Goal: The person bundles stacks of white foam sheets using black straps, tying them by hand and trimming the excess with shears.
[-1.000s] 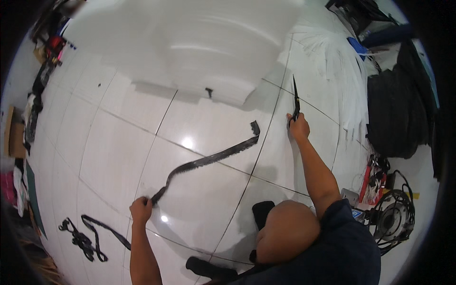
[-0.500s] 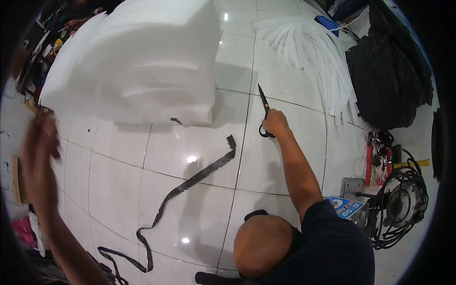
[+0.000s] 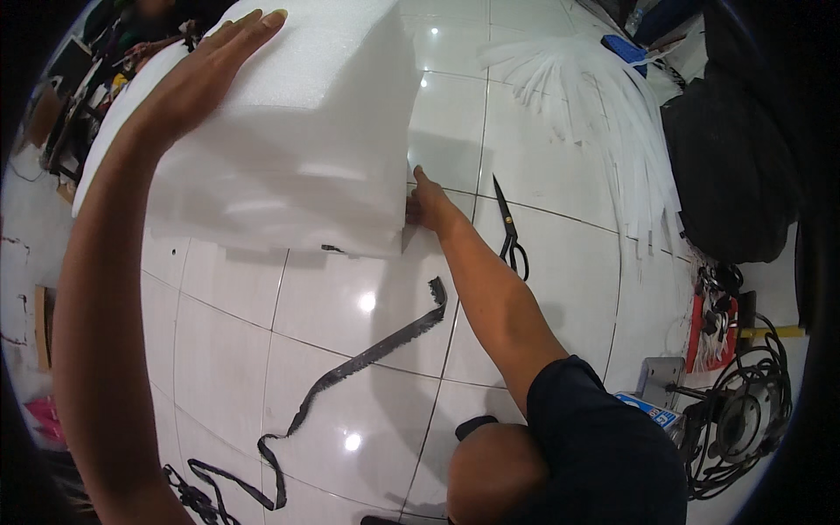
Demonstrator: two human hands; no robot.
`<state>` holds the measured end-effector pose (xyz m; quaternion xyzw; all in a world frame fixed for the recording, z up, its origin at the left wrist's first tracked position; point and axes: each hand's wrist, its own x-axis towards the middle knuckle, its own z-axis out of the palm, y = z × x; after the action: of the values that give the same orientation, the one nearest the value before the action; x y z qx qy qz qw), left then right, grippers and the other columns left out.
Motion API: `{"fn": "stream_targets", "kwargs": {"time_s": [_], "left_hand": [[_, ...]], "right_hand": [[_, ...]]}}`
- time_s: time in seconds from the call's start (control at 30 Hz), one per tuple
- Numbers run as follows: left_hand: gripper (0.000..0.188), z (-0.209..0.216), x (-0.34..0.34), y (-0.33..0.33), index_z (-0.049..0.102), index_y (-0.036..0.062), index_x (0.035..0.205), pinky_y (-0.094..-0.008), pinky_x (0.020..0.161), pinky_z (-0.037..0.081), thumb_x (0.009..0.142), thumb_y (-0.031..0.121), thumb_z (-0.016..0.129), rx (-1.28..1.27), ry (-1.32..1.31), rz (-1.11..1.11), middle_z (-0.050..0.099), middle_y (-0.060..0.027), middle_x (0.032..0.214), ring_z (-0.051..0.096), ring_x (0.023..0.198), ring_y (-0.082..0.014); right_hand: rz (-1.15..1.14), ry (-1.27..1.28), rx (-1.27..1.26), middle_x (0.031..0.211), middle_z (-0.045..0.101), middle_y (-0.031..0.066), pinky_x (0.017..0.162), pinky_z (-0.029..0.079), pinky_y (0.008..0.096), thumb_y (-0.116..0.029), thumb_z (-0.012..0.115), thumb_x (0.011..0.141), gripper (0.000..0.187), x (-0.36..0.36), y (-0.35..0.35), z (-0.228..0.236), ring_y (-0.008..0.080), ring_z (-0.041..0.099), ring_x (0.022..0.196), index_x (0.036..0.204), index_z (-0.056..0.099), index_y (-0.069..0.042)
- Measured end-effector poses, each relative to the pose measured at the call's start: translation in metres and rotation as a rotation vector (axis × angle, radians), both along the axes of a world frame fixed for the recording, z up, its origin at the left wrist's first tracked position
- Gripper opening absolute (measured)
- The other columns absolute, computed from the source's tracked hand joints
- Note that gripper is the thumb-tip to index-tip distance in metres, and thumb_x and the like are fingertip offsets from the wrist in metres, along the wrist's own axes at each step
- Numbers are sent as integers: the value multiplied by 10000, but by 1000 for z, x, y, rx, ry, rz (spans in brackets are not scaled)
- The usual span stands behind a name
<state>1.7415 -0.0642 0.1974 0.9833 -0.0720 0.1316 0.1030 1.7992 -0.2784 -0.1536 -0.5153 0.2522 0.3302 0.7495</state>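
Observation:
A big block of white foam sheeting [image 3: 289, 166] stands on the tiled floor at the upper left. My left hand [image 3: 197, 83] lies along its top left side, fingers stretched out. At its lower right side is my right hand [image 3: 426, 199], thumb raised apart from the fingers, whose tips are partly hidden against the foam. Black-handled scissors [image 3: 507, 223] lie on the floor just right of my right forearm, blades pointing away. A frayed black strip [image 3: 367, 354] runs across the tiles toward the lower left. A small dark scrap [image 3: 332, 248] sits by the foam's near edge.
Fanned white foam strips [image 3: 612, 131] lie at the upper right, beside a black bag [image 3: 735, 175]. A machine with coiled black cable [image 3: 739, 429] stands at the right edge. Assorted clutter [image 3: 105, 79] fills the far left. My bent knee [image 3: 494, 472] is at the bottom.
My right hand has let go of the scissors, leaving them on the floor, and moved left to the foam's side. My left hand has come up from the left onto the foam.

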Motion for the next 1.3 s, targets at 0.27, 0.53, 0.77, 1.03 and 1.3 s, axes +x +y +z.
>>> {"fn": "stream_targets", "kwargs": {"time_s": [0.27,0.53,0.77,1.03,1.3], "left_hand": [[745,-23,-22,4,357,262,1432,-518,1120,180,834,708,350,-73,-70,245,309,-120,1489,260,1383,-331],[778,-8,-30,-21,359,246,1432,-511,1112,204,817,722,370,-175,21,211,325,-138,1478,296,1364,-341],[774,-11,-20,17,354,205,1437,-482,1101,247,835,690,386,-142,-13,123,338,-126,1474,320,1350,-349],[714,-2,-37,-45,324,102,1427,-496,1117,209,921,604,294,-57,122,114,282,-174,1481,277,1365,-346],[774,73,-115,-116,319,24,1416,-488,1125,179,929,618,228,-80,259,-37,237,-245,1479,212,1385,-375]], "right_hand": [[116,-65,184,1396,424,143,1029,351,450,-746,237,859,889,8,23,-2,312,437,1255,1433,303,-70],[168,-118,280,1451,350,144,1080,286,459,-789,205,828,945,2,23,18,312,336,1334,1461,252,-89],[34,-93,358,1445,341,183,1058,327,470,-769,279,837,976,-13,25,23,323,360,1313,1413,292,19],[-197,-71,606,1389,420,191,1088,297,435,-768,401,802,986,-38,-16,20,342,409,1271,1398,327,15],[-73,-255,563,1445,353,166,1093,280,470,-748,366,831,949,-64,-100,30,338,367,1307,1429,283,-16]]}}
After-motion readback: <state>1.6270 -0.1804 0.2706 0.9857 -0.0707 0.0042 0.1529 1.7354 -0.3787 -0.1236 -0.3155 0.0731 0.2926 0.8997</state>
